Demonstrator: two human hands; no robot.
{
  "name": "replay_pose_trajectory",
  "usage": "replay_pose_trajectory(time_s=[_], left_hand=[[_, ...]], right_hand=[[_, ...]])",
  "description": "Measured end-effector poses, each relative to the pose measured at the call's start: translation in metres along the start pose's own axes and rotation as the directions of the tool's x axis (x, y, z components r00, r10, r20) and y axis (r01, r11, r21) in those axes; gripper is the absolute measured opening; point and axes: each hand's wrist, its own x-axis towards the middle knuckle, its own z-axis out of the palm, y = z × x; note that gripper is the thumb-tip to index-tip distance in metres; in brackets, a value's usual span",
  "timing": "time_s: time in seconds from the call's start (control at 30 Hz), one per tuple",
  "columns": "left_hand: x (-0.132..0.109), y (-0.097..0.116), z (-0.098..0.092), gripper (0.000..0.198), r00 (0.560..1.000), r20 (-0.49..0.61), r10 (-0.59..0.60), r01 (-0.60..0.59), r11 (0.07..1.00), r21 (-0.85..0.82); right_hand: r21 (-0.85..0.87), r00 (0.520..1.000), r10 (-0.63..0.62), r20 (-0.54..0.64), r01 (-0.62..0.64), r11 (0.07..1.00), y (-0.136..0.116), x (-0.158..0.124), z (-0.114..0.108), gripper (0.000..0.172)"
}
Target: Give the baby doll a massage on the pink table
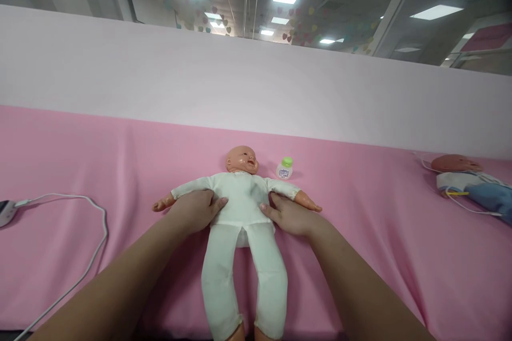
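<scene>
A baby doll [240, 197] in a white suit lies face up on the pink cloth [360, 213], head away from me. My left hand [196, 210] lies against the doll's left side at the waist, fingers together and flat, thumb on the torso. Against the other side of the waist rests my right hand [290, 216], fingers stretched out, just under the doll's arm. Neither hand holds anything else. A small white bottle with a green cap [285, 168] stands just right of the doll's head.
A second doll in blue clothes [468, 178] lies at the far right with a thin cable by it. A white cable [94, 224] curls across the cloth on the left from a device at the edge [6, 212]. A pale pink wall [256, 80] rises behind.
</scene>
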Motion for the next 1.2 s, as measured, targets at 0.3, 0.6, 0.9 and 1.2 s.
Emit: replay_pose_trajectory(time_s=[0.3, 0.6, 0.9, 1.2], left_hand=[[-0.002, 0.005, 0.001, 0.057, 0.999, -0.043, -0.006, 0.008, 0.999, 0.041], [-0.002, 0.008, 0.000, 0.053, 0.993, -0.114, -0.013, 0.025, 0.994, 0.107], [-0.003, 0.010, 0.004, 0.053, 0.947, -0.320, 0.015, 0.014, 0.996, 0.088], [0.015, -0.006, 0.029, 0.076, 0.972, -0.225, 0.073, -0.040, 0.989, 0.145]], right_hand=[[-0.160, 0.999, 0.019, 0.028, -0.014, 0.987, -0.007, -0.004, 0.006, 0.077], [-0.390, 0.999, -0.031, -0.038, 0.014, 0.921, -0.019, -0.001, 0.007, 0.069], [-0.415, 0.950, -0.182, -0.252, 0.063, 0.908, -0.038, -0.009, 0.017, 0.049], [-0.461, 0.989, -0.119, -0.083, 0.068, 0.885, -0.017, 0.006, 0.028, 0.097]])
